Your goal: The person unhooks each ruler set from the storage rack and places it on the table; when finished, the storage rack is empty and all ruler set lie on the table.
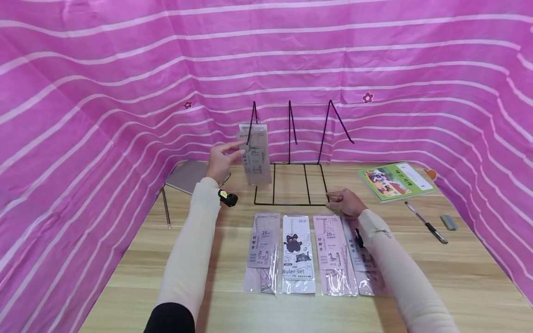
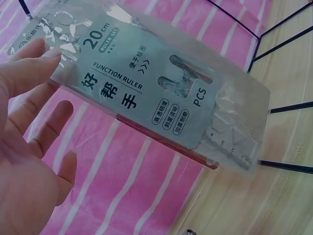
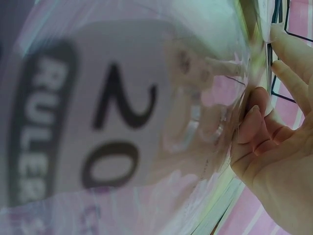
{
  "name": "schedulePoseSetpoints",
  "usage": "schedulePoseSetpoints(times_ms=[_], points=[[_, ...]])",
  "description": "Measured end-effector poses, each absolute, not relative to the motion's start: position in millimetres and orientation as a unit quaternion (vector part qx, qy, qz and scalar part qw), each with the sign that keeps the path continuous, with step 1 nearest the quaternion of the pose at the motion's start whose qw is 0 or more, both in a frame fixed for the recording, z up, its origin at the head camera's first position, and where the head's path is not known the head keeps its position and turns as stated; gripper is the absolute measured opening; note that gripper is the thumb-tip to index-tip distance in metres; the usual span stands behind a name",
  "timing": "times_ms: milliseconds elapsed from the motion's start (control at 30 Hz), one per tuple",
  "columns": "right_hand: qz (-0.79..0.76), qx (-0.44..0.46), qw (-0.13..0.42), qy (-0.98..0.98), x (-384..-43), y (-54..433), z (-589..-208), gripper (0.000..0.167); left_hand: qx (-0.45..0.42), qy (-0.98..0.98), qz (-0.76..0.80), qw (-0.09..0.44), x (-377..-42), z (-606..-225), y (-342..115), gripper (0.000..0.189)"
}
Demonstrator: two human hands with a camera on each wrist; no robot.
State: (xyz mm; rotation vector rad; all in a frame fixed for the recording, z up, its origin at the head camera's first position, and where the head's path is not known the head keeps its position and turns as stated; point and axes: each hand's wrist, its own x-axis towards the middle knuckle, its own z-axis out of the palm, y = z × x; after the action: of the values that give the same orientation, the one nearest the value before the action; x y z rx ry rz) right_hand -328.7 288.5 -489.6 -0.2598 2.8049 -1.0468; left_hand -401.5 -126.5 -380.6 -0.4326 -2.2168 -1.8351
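Observation:
A black wire rack (image 1: pixel 307 184) stands on the table with several upright hooks at its back. At its left hook is a ruler set pack (image 1: pixel 257 159), clear plastic with a grey card, upright. The thumb and index finger of my left hand (image 1: pixel 220 162) pinch this pack's left edge near the hook tip; the other fingers are spread loosely in the left wrist view. My right hand (image 1: pixel 345 202) holds the rack's front right corner. Below it lie a pink ruler set pack (image 1: pixel 330 245) and a grey ruler set pack (image 1: pixel 360 263), partly under my right forearm.
Two more packs, a purple one (image 1: pixel 263 249) and a white cat one (image 1: pixel 297 254), lie before the rack. At the left are a grey notebook (image 1: pixel 189 175) and a pencil (image 1: pixel 166 208). A green book (image 1: pixel 395 180), a pen (image 1: pixel 426 223) and an eraser (image 1: pixel 448 222) lie right.

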Motion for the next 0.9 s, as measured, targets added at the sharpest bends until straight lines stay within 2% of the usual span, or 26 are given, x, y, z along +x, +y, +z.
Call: schedulePoseSetpoints(times_ms=[333, 733, 900], points=[[-0.348, -0.084, 0.071, 0.931, -328.9, 288.4, -489.8, 0.056, -0.144, -0.736, -0.648, 0.131, -398.4, -379.4, -127.2, 0.029], [-0.345, -0.08, 0.068, 0.933, -323.9, 285.8, -484.3, 0.055, -0.143, -0.734, -0.655, 0.114, -375.1, -371.4, -132.3, 0.031], [-0.346, -0.071, 0.072, 0.933, -323.6, 285.5, -486.0, 0.055, -0.154, -0.737, -0.646, 0.124, -366.2, -374.3, -136.6, 0.03]])
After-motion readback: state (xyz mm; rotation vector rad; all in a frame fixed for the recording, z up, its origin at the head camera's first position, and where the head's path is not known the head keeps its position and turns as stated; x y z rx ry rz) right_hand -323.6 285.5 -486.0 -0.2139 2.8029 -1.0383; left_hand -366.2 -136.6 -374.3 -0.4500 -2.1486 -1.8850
